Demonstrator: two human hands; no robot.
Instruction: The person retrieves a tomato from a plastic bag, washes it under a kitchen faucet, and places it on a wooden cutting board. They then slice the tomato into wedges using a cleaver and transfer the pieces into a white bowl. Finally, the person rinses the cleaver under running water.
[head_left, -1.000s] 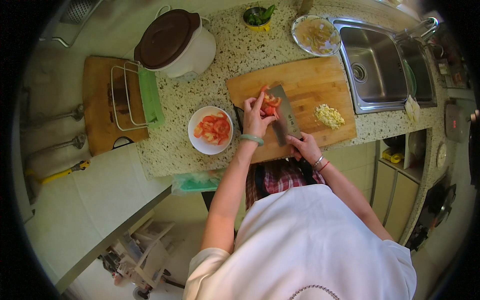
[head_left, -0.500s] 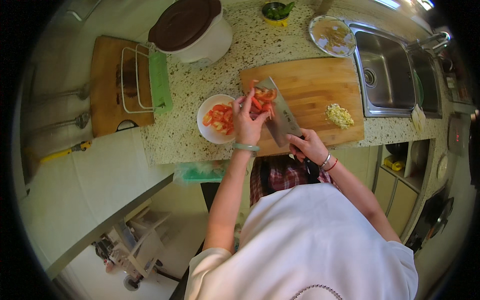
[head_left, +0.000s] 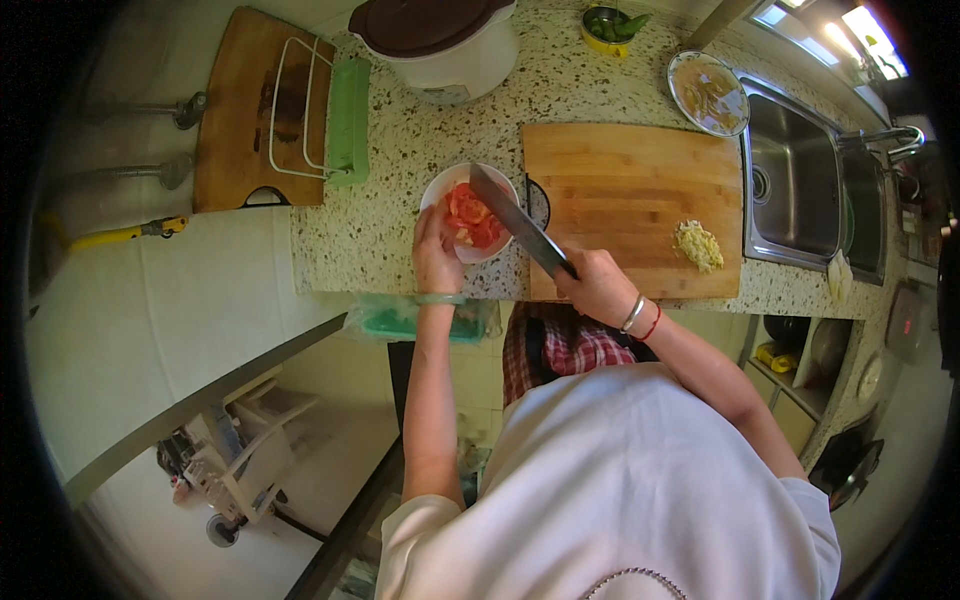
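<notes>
A white bowl (head_left: 446, 181) of cut tomato pieces (head_left: 468, 210) stands on the counter, left of a wooden cutting board (head_left: 625, 190). My left hand (head_left: 437, 255) grips the bowl's near left side, its fingers at the rim. In my right hand (head_left: 598, 285) is the black handle of a kitchen cleaver (head_left: 518, 222). Its broad blade slants over the bowl's right side, with the tip near the far rim. Whether the blade touches the tomato I cannot tell. A small pile of pale yellow minced food (head_left: 700, 247) lies at the board's right end.
Beyond the bowl stands a white pot (head_left: 455, 62) with a brown lid. A green rack tray (head_left: 348, 120) and another wooden board (head_left: 225, 120) are at left. Toward the right are a patterned plate (head_left: 710, 95), a steel sink (head_left: 795, 170) and a yellow bowl (head_left: 608, 32) holding green peppers.
The tomato pieces pinched against the blade have gone into the bowl. My left hand has moved down to the bowl's side, and the cleaver has swung left over it.
</notes>
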